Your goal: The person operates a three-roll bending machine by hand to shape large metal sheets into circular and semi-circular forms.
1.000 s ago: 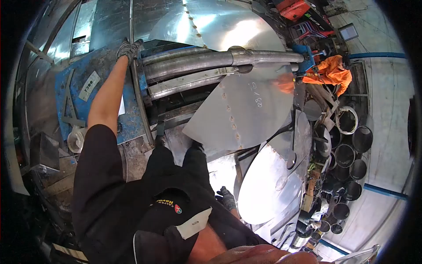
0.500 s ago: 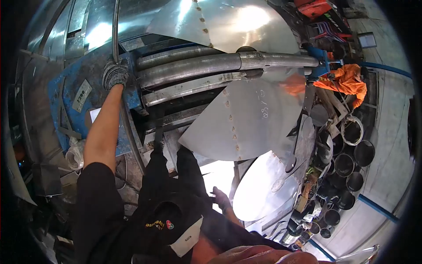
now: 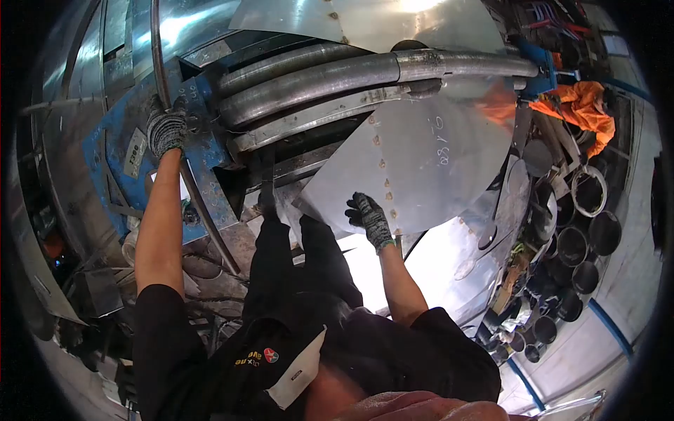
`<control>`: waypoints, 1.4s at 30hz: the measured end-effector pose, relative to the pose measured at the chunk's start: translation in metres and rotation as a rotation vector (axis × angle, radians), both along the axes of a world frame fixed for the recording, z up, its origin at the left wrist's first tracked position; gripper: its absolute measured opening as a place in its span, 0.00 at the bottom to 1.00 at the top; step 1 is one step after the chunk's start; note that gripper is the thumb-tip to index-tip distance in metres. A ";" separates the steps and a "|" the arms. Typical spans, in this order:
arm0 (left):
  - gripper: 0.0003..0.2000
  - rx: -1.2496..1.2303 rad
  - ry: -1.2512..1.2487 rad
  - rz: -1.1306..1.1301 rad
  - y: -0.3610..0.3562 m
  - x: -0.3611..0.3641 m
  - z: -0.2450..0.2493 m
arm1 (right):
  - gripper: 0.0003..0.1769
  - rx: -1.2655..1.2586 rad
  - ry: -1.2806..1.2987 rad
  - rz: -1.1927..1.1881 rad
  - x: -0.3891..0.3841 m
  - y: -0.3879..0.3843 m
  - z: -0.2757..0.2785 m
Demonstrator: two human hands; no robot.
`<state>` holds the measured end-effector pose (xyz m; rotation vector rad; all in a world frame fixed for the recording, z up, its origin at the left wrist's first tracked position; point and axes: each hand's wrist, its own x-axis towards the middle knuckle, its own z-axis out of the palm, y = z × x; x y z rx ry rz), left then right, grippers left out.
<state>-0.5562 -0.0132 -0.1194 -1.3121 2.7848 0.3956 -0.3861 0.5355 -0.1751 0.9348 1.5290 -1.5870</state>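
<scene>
My left hand (image 3: 167, 128), in a grey knit glove, is closed round a long metal bar (image 3: 203, 214) beside the blue machine end (image 3: 200, 151). The bar slants from the top of the view down towards my legs. My right hand (image 3: 370, 219), gloved too, hangs over the near edge of a curved metal sheet (image 3: 421, 158), its fingers apart and holding nothing. White writing and a row of brown weld spots mark this sheet. Behind it run the thick steel rollers (image 3: 316, 84) of the machine, with another shiny sheet (image 3: 393, 24) on their far side.
A person in orange clothing (image 3: 586, 112) is at the far right end of the rollers. Several round pipe pieces (image 3: 572, 245) are stacked along the right. Offcuts and metal parts (image 3: 105, 291) clutter the lower left. Bright light glares beneath the sheet.
My right hand has risen from beside my leg to the sheet's near edge. My left hand stays at the bar, and the view has shifted a little.
</scene>
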 end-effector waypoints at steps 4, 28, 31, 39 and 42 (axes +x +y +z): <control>0.38 -0.007 0.089 -0.018 -0.003 0.004 -0.010 | 0.32 0.038 -0.174 -0.100 0.089 0.032 -0.023; 0.33 0.718 -0.586 -0.409 0.377 0.193 -0.521 | 0.47 -0.267 -0.424 -1.375 0.264 0.344 -0.373; 0.26 0.412 -0.570 -1.026 0.326 0.257 -0.622 | 0.46 -0.669 -0.087 -1.171 0.256 0.373 -0.402; 0.31 0.008 -0.786 -1.000 0.336 0.241 -0.425 | 0.32 -0.521 -0.027 -0.834 0.294 0.433 -0.310; 0.32 0.195 -0.673 -0.782 0.368 0.230 -0.411 | 0.34 -0.585 0.012 -0.796 0.249 0.416 -0.275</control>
